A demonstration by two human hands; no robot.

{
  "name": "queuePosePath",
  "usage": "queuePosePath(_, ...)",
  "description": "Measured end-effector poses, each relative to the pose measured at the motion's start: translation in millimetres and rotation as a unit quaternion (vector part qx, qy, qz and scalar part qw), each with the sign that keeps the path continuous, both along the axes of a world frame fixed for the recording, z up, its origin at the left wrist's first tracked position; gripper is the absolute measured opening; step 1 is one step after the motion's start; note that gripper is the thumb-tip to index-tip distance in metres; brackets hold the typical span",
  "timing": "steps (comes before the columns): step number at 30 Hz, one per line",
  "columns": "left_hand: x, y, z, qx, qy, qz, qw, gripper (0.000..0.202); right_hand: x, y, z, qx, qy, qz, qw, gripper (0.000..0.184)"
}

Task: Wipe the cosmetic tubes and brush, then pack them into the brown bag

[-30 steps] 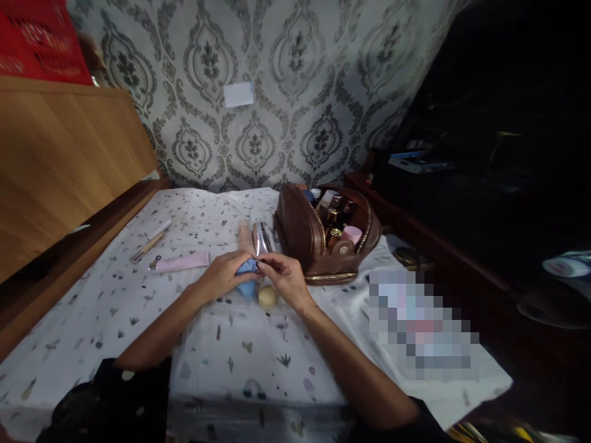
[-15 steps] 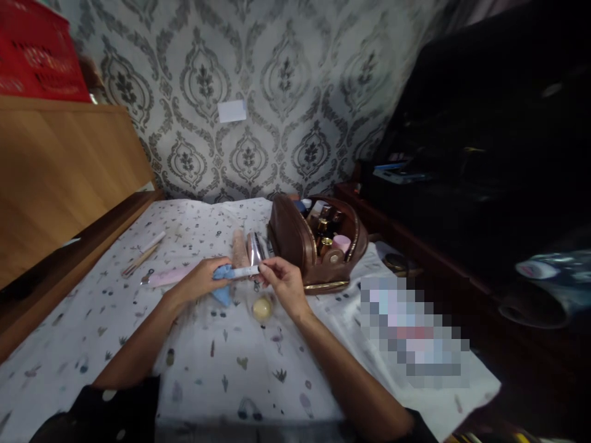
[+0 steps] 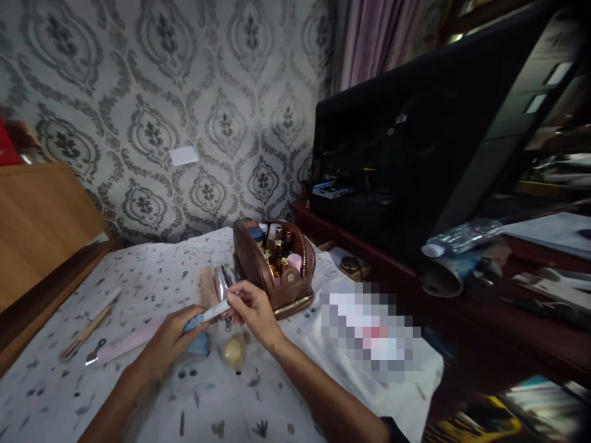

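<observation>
My left hand (image 3: 172, 332) is closed round a blue cloth (image 3: 198, 344) that wraps one end of a slim white tube (image 3: 215, 310). The fingers of my right hand (image 3: 255, 312) pinch the tube's other end. Just behind the tube lie a beige tube (image 3: 207, 287) and a shiny silver tube (image 3: 221, 280). A pale yellow round item (image 3: 234, 351) rests on the patterned sheet in front of my hands. To the right of the silver tube stands an unzipped brown cosmetic bag (image 3: 252, 261), filled with several small bottles and jars.
Brushes (image 3: 95, 326) and a long pink item (image 3: 127, 344) lie on the sheet at left. A blurred-out packet (image 3: 369, 329) lies at right. Beyond it are a plastic bottle (image 3: 466, 237) and a large black screen (image 3: 392, 154). A wooden panel (image 3: 50, 215) borders the left.
The view has swung to the right, so the bag and sheet appear further left and lower. Both hands keep hold of the cloth and white tube, which now slants more steeply.
</observation>
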State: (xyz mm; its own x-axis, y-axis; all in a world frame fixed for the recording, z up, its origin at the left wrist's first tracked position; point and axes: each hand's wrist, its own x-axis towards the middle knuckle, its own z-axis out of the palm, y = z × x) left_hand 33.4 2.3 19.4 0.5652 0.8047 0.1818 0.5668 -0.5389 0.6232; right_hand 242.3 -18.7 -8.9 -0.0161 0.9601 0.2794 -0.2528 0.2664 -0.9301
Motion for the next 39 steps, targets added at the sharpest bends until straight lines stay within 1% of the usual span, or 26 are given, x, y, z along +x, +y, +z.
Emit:
queuePosePath(5,9,-10,16.8,-0.022,-0.006,-0.029,0.999,0.033,21,-15,29.4,0.024,-0.034,0.024,0.999,0.042)
queuePosePath(9,19,-16,31.0,-0.048,0.001,-0.040,0.998,0.031,52,-37,55.4,0.043,-0.085,0.042,0.995,0.029)
queuePosePath(11,27,-17,36.7,-0.050,-0.025,-0.037,0.998,0.031,70,-49,65.0,0.044,-0.117,0.029,0.992,0.025)
queuePosePath(14,44,-16,41.5,-0.047,-0.080,-0.024,0.995,0.033,95,-64,73.6,0.040,-0.138,0.003,0.990,0.020)
queuePosePath(16,60,-14,43.0,-0.050,-0.111,-0.025,0.992,0.035,109,-71,77.4,0.045,-0.145,-0.027,0.988,0.018)
queuePosePath(18,77,-9,44.4,-0.038,-0.138,-0.023,0.989,0.035,121,-76,82.1,0.059,-0.159,-0.069,0.983,0.017)
queuePosePath(20,94,-2,45.9,0.014,-0.148,-0.012,0.989,0.031,133,-77,88.8,0.084,-0.175,-0.130,0.972,0.017)
queuePosePath(22,107,8,46.9,0.123,-0.132,-0.024,0.983,0.027,146,-75,96.6,0.104,-0.192,-0.201,0.955,0.016)
queuePosePath(23,111,13,47.1,0.190,-0.107,-0.048,0.975,0.027,152,-73,100.3,0.110,-0.200,-0.233,0.945,0.016)
queuePosePath(24,114,19,47.0,0.257,-0.070,-0.080,0.960,0.031,159,-70,103.5,0.108,-0.209,-0.255,0.938,0.015)
queuePosePath(26,115,27,46.6,0.370,0.017,-0.142,0.918,0.042,172,-61,107.4,0.114,-0.216,-0.280,0.928,0.015)
queuePosePath(28,111,32,46.4,0.435,0.090,-0.172,0.879,0.049,182,-50,108.1,0.133,-0.220,-0.283,0.924,0.015)
queuePosePath(29,109,33,46.4,0.452,0.111,-0.176,0.867,0.049,186,-45,107.7,0.143,-0.225,-0.281,0.922,0.014)
queuePosePath(31,103,31,46.3,0.465,0.131,-0.174,0.858,0.048,191,-33,107.0,0.160,-0.250,-0.269,0.916,0.013)
queuePosePath(35,98,25,44.1,0.466,0.132,-0.164,0.859,0.050,188,-11,110.9,0.202,-0.332,-0.243,0.889,0.013)
queuePosePath(37,99,23,42.2,0.462,0.127,-0.157,0.864,0.051,181,0,115.7,0.215,-0.373,-0.229,0.873,0.017)
queuePosePath(39,100,22,39.9,0.456,0.118,-0.149,0.869,0.051,172,13,121.4,0.213,-0.415,-0.211,0.859,0.020)
